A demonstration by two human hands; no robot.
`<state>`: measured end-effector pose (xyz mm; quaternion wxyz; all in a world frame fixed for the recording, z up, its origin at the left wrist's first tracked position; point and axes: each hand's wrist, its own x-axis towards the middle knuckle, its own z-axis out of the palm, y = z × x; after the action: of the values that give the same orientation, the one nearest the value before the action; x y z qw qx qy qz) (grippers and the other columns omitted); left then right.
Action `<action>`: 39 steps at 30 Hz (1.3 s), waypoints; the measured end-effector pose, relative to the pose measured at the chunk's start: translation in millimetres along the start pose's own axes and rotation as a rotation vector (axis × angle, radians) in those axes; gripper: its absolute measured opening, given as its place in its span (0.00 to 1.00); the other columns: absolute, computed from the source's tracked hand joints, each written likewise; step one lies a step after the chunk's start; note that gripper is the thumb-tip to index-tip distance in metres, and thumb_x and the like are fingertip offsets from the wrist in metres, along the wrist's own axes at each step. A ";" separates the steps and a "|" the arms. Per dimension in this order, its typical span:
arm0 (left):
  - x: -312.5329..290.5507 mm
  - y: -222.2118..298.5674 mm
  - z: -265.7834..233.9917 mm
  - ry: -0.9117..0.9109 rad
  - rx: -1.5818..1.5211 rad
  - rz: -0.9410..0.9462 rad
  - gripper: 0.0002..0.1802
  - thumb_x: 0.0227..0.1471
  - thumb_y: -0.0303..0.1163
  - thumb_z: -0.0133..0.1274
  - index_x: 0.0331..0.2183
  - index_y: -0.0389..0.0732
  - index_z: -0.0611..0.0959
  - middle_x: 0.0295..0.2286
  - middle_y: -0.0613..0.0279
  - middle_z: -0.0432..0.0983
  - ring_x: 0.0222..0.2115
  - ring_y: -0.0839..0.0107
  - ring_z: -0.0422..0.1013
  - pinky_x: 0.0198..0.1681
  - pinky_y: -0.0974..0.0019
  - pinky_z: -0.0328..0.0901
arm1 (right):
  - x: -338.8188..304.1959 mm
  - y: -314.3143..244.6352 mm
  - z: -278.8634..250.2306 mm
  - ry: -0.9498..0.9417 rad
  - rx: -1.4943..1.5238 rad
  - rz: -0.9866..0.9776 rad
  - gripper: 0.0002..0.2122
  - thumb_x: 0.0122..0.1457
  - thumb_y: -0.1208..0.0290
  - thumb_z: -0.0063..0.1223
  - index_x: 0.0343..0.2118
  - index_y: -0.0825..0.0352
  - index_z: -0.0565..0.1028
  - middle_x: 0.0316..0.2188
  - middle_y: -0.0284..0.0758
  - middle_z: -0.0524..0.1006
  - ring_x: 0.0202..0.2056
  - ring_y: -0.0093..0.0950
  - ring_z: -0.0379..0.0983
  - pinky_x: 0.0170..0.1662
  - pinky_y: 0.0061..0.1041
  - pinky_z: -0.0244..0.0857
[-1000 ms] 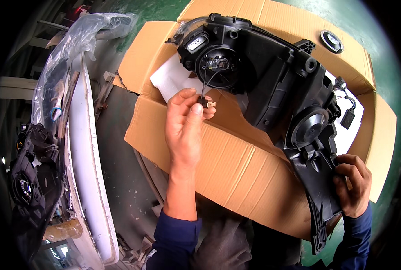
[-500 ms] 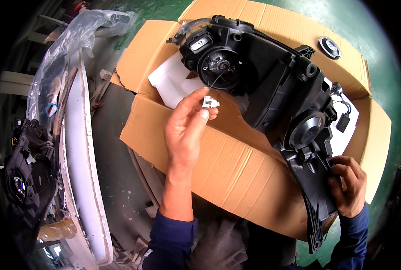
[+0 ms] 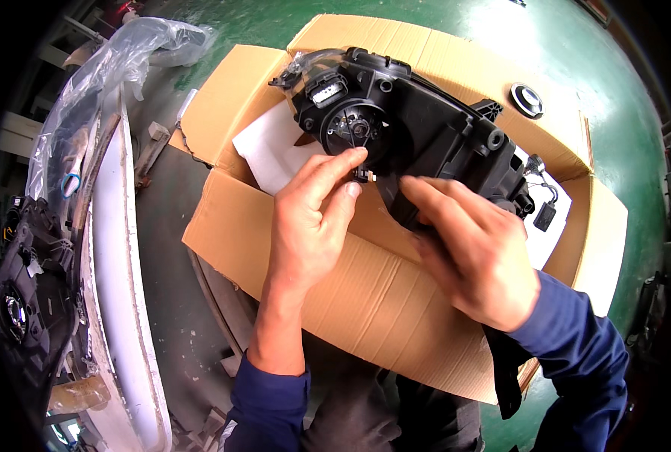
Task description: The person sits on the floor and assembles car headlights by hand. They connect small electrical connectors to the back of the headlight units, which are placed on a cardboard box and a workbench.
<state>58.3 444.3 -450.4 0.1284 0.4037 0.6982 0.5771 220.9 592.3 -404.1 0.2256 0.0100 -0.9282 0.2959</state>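
A black lamp housing [image 3: 445,124] rests over an open cardboard box [image 3: 418,301], with its round opening [image 3: 356,129] in its left part. Just below that opening, the left hand [image 3: 305,218] pinches a small dark connector [image 3: 364,175] with a pale end between thumb and fingertips, the connector sitting apart from the housing's rim. The right hand [image 3: 475,252] is in front of the housing's lower right part, fingers bent and blurred; whether it grips anything or touches the housing cannot be told. To the left of the housing, a white foam sheet [image 3: 264,151] shows inside the box. Beyond the housing, a round black cap [image 3: 527,100] lies on a box flap. Just right of the housing, a short cable ends in a black block [image 3: 545,216]. Well left of the housing stand a long white panel [image 3: 117,279], a second lamp unit [image 3: 38,275] and, farther up, crumpled clear plastic film [image 3: 98,83].
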 end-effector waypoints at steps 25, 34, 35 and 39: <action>-6.0 -25.9 1.4 0.088 -0.227 -0.105 0.23 0.53 0.19 0.61 0.52 0.36 0.78 0.39 0.56 0.80 0.38 0.71 0.77 0.43 0.68 0.74 | 25.8 6.2 43.1 -0.198 0.562 0.430 0.30 0.57 0.87 0.55 0.63 0.78 0.59 0.50 0.48 0.71 0.48 0.37 0.78 0.49 0.29 0.75; -2.5 -28.8 -9.6 0.014 -0.126 0.024 0.22 0.48 0.15 0.63 0.48 0.34 0.82 0.39 0.56 0.80 0.38 0.70 0.78 0.41 0.69 0.74 | 28.1 10.3 47.2 -0.161 0.612 0.375 0.29 0.56 0.84 0.55 0.61 0.80 0.61 0.45 0.50 0.72 0.43 0.42 0.79 0.43 0.32 0.75; -2.7 -30.4 -8.6 0.013 -0.135 0.027 0.22 0.48 0.15 0.63 0.48 0.34 0.82 0.40 0.56 0.80 0.38 0.69 0.78 0.41 0.69 0.74 | 27.5 10.8 46.9 -0.161 0.614 0.375 0.29 0.56 0.84 0.56 0.61 0.80 0.61 0.45 0.50 0.72 0.43 0.42 0.78 0.43 0.32 0.75; -3.2 -30.1 -8.4 0.007 -0.178 0.021 0.21 0.50 0.16 0.62 0.48 0.33 0.82 0.40 0.58 0.79 0.36 0.73 0.77 0.40 0.70 0.73 | 25.1 9.2 47.5 -0.163 0.630 0.404 0.29 0.55 0.86 0.55 0.61 0.77 0.62 0.47 0.48 0.71 0.44 0.39 0.78 0.44 0.30 0.75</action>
<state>42.4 435.9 -476.2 0.1552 0.3960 0.6402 0.6397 177.3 576.4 -432.8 0.0741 -0.0806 -0.7898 0.6035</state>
